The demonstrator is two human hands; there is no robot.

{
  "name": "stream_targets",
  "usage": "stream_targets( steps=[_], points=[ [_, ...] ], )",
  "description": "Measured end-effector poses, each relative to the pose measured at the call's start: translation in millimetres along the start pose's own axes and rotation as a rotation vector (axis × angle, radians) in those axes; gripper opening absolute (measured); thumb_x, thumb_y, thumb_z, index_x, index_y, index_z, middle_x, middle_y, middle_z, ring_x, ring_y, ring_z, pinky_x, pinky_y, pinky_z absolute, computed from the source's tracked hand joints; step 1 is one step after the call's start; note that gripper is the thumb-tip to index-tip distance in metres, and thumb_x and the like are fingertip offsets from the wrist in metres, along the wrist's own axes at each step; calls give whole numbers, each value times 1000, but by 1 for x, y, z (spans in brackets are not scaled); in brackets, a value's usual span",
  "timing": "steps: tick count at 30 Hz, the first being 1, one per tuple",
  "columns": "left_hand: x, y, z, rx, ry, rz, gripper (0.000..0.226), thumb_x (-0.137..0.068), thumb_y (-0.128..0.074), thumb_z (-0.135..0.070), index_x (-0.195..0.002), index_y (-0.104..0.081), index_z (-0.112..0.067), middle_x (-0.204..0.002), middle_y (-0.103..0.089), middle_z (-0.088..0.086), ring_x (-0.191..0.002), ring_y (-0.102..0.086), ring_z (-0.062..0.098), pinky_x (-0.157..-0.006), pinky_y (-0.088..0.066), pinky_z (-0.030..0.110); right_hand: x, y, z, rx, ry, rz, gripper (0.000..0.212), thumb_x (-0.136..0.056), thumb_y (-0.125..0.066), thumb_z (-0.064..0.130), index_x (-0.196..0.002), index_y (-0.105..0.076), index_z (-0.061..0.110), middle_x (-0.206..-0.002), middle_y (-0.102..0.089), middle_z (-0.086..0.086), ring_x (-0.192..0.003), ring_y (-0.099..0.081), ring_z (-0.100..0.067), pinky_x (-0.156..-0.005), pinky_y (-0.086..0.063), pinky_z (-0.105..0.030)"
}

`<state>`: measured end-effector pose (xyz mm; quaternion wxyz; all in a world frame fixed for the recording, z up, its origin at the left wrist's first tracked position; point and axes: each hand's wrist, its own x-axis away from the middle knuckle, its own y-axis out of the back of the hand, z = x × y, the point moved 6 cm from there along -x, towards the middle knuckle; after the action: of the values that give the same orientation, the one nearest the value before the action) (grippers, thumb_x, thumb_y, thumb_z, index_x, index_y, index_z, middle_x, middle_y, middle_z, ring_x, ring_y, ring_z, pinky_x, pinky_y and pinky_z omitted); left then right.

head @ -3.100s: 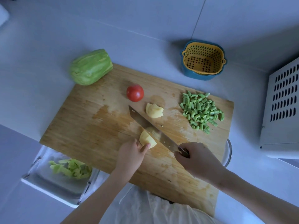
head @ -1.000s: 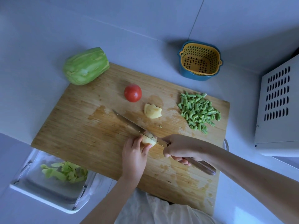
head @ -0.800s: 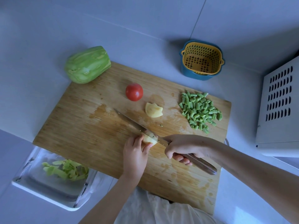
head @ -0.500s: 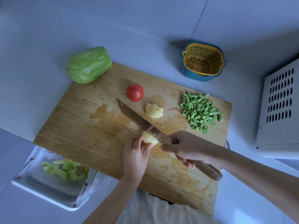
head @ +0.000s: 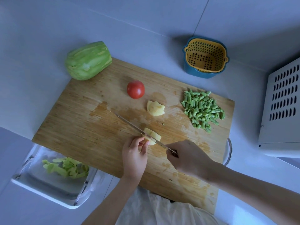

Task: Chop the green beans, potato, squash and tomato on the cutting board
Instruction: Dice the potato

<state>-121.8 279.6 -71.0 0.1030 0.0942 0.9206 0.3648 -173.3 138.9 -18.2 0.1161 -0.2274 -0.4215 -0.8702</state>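
Note:
On the wooden cutting board (head: 81,127) my left hand (head: 134,158) pinches a pale yellow potato piece (head: 152,135) near the front middle. My right hand (head: 186,158) grips the knife (head: 129,124), whose blade stands edge-down in that piece, tip pointing far left. A second potato chunk (head: 155,108) lies behind it. A whole red tomato (head: 135,89) sits farther back. Chopped green beans (head: 203,108) are piled at the board's right end. The peeled green squash (head: 88,60) rests at the board's far left corner.
A yellow strainer basket in a blue bowl (head: 205,56) stands behind the board on the right. A glass dish (head: 48,181) with green peelings sits at front left. A glass bowl rim (head: 228,151) shows under the board's right edge. A white perforated appliance (head: 282,108) is at right.
The knife was lifted with its flat showing half a second ago; it has come down edge-on into the potato piece. My left hand stays on the potato.

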Motion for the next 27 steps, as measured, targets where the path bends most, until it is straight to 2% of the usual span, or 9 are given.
stream_targets(
  steps=[3,5,7,10,16,19,21,24,27],
  points=[
    [-1,0,0,6,-10,3,17,-68,-80,0,-82,-70,-1,-80,-67,8,-67,-63,17,-61,-52,25,-7,-1,-3,-14,-58,64,30,-91,-41,14,-63,-52,8,-49,-44,-3,-36,-33,-10,-35,-24,-17],
    [-1,0,1,2,-6,8,17,-67,-81,0,-81,-71,-1,-78,-66,8,-66,-63,17,-61,-52,24,-16,-6,-5,-45,-99,114,29,-90,-39,12,-64,-52,10,-48,-42,-3,-35,-36,-13,-35,-29,-19],
    [-1,-1,3,-4,6,19,18,-67,-82,-1,-81,-71,-1,-77,-66,8,-66,-63,18,-61,-50,23,-22,-12,-5,-50,-110,122,31,-91,-37,10,-88,-67,17,-48,-43,1,-38,-37,-12,-36,-30,-20],
    [-1,-2,4,-9,19,25,17,-67,-82,-2,-80,-71,-1,-77,-66,8,-66,-63,19,-59,-53,26,-23,-19,-3,-54,-108,119,49,-91,-37,8,-133,-50,28,-51,-47,9,-35,-40,-4,-34,-28,-14],
    [-4,-2,0,8,-2,53,19,-66,-82,-3,-80,-70,-2,-77,-67,7,-65,-63,17,-58,-50,23,-19,-9,8,-145,-139,310,65,-85,-36,8,-145,-28,34,-59,-55,-1,-32,-49,-9,-35,-44,-20],
    [-6,-1,1,9,9,94,21,-68,-82,-6,-83,-69,-1,-79,-67,8,-67,-64,22,-57,-54,31,-8,8,12,-212,-156,277,53,-86,-38,10,-135,-44,32,-58,-55,-2,-31,-48,-9,-35,-41,-19],
    [-12,2,3,-4,-10,135,30,-68,-82,-11,-92,-67,-1,-85,-66,9,-73,-63,23,-60,-56,36,4,18,10,-279,-163,236,34,-87,-41,11,-108,-56,34,-53,-52,1,-31,-46,-9,-35,-40,-19],
    [-30,2,1,-130,-208,301,62,-64,-85,-17,-119,-59,-3,-114,-61,9,-108,-56,26,-96,-44,40,21,35,4,-324,-184,133,37,-88,-44,11,-67,-45,41,-42,-48,7,-31,-45,-10,-37,-43,-23],
    [-52,-11,-6,-253,-448,590,66,-69,-81,-21,-129,-53,-17,-128,-55,-2,-122,-44,20,-107,-33,40,31,45,-9,-335,-241,61,39,-89,-45,10,-64,-42,40,-36,-45,8,-31,-45,-11,-38,-43,-23]
  ],
)
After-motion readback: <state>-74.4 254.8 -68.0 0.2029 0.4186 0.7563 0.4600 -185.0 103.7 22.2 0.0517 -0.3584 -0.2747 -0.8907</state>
